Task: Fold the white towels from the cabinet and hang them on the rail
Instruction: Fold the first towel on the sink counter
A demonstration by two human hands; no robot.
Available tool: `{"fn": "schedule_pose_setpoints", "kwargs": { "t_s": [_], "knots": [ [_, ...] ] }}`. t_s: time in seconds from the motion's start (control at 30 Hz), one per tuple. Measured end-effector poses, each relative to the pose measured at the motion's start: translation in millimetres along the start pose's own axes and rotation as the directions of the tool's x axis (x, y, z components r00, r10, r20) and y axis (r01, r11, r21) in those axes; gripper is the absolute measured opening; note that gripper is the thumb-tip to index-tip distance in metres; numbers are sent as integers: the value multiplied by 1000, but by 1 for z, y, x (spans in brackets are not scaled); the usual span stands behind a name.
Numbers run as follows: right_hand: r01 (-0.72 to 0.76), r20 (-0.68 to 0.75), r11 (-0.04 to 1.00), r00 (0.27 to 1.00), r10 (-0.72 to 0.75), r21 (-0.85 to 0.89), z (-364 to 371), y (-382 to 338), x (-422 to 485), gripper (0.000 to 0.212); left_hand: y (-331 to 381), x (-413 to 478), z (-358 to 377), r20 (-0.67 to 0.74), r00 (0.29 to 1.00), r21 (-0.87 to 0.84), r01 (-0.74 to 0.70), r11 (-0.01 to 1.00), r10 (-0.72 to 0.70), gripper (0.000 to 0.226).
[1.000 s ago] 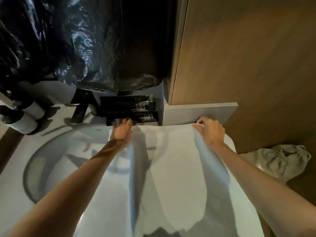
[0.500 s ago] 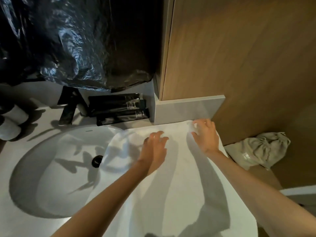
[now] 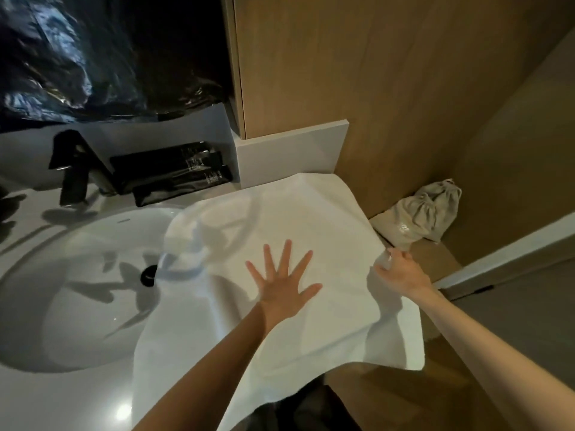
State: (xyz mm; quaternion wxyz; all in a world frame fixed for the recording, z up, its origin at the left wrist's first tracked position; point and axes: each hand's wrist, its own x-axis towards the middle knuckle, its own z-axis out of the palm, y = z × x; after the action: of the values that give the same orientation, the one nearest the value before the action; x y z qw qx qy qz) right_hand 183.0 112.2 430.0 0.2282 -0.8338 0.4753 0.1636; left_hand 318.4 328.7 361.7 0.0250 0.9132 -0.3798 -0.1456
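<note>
A white towel lies spread over the right part of the sink counter, its near edge hanging off the front. Its left side sags into the basin. My left hand rests flat on the towel's middle, palm down, fingers spread wide. My right hand is at the towel's right edge, fingers curled on the fabric there. No rail is in view.
A black tap and black toiletry tubes sit behind the basin. A black plastic sheet hangs above. A wooden cabinet stands on the right. A grey drawstring bag lies on the wooden ledge to the right of the towel.
My left hand moved from the towel's far left corner to its middle and flattened out. My right hand slid from the far right corner down along the right edge.
</note>
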Motion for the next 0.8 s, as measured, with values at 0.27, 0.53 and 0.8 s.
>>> {"fn": "schedule_pose_setpoints", "kwargs": {
  "t_s": [0.27, 0.53, 0.8],
  "knots": [
    [114, -151, 983, 984, -92, 146, -3, 19, -1, 28, -1, 2, -31, 243, 966, -172, -50, 984, 92, 74],
    [216, -219, 972, 957, -191, 96, -29, -1, -12, 16, -2, 2, -32, 183, 980, -255, -24, 967, 73, 75],
    [512, -192, 821, 858, -476, 255, 20, -75, -65, 6, -3, 6, -34, 96, 987, -611, 161, 775, -129, 42]
  ]
}}
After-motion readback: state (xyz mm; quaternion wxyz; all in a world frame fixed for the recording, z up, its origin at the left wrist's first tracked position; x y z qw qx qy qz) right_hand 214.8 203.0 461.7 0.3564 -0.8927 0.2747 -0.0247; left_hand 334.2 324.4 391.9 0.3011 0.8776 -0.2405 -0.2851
